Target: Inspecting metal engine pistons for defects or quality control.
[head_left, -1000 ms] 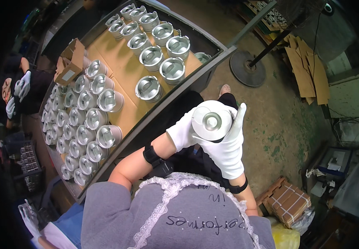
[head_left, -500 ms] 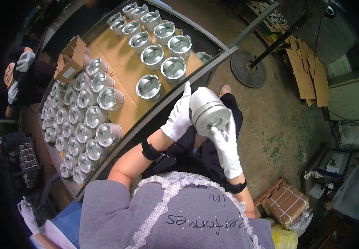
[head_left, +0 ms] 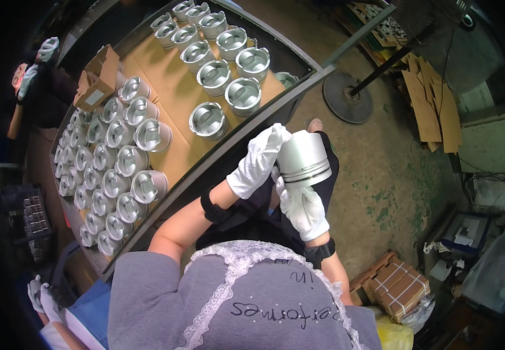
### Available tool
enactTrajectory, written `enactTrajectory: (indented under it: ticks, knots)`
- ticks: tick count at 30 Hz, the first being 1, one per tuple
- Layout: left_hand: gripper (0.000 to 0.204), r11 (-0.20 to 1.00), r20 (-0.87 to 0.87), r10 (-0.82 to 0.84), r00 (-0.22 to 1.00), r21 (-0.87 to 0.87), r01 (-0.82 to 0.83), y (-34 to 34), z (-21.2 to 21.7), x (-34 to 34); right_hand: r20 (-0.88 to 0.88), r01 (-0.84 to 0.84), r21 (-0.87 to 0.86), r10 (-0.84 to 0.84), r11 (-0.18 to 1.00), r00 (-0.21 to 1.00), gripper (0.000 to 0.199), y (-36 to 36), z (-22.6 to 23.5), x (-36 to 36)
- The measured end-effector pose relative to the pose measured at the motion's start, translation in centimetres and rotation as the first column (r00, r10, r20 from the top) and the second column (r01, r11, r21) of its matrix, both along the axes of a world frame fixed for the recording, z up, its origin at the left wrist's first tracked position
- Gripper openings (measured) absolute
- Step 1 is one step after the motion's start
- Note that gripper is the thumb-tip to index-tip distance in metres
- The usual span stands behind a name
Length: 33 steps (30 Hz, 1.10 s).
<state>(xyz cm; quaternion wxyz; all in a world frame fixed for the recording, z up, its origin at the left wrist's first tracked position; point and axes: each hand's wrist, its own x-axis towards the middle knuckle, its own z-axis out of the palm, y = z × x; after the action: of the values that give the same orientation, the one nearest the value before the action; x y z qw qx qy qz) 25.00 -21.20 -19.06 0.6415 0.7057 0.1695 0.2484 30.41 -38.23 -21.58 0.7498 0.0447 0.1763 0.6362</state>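
I hold a shiny metal piston [head_left: 304, 157] in front of me with both white-gloved hands. My left hand [head_left: 258, 160] grips its left side from above. My right hand [head_left: 302, 207] cups it from below. The piston lies tilted, its ringed skirt facing me. It hangs over my lap, just off the edge of the long metal-framed table [head_left: 252, 135]. On the table's brown cardboard sheet stand several more pistons [head_left: 209, 119] in rows, open side up.
A small cardboard box [head_left: 95, 79] sits at the table's far left. Another person's gloved hands [head_left: 34, 61] work at the upper left; another pair [head_left: 39, 294] shows at the lower left. A round metal stand base [head_left: 347, 96], flattened cardboard [head_left: 433, 108] and a strapped box [head_left: 395, 286] lie on the floor.
I have turned the piston from end-on to side-on and shifted my grip: the right hand dropped beneath it, the left hand moved onto its top left.
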Motion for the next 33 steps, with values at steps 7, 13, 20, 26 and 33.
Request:
enactTrajectory:
  ticks: [7, 13, 20, 26, 33]
  knots:
    - [0.044, 0.908, -0.050, -0.093, 0.994, -0.415, 0.064, -0.5, -0.4, -0.1, 0.700, 0.285, -0.175, -0.084, 0.942, 0.709, 0.069, 0.3, 0.5, 2.3]
    - [0.080, 0.663, 0.099, -0.198, 0.975, -0.719, 0.208, -1.4, 1.4, -1.6, 0.840, 0.479, -0.285, -0.025, 0.830, 0.542, 0.055, 1.0, 1.8, 3.2]
    - [0.090, 0.975, -0.171, 0.135, 0.976, 0.198, -0.100, -3.1, 2.2, -0.9, 0.715, 0.308, -0.266, -0.027, 0.913, 0.698, 0.062, -0.1, -1.4, 1.7]
    - [0.056, 0.964, -0.089, 0.239, 0.967, -0.095, -0.247, -0.9, 0.9, 1.2, 0.657, 0.207, -0.181, -0.039, 0.961, 0.752, 0.068, -0.6, -2.1, 0.4]
    - [0.037, 0.920, -0.056, 0.185, 0.981, -0.342, -0.193, -0.3, -0.8, -0.8, 0.630, 0.205, -0.154, -0.064, 0.967, 0.774, 0.066, -0.9, -2.2, 0.4]
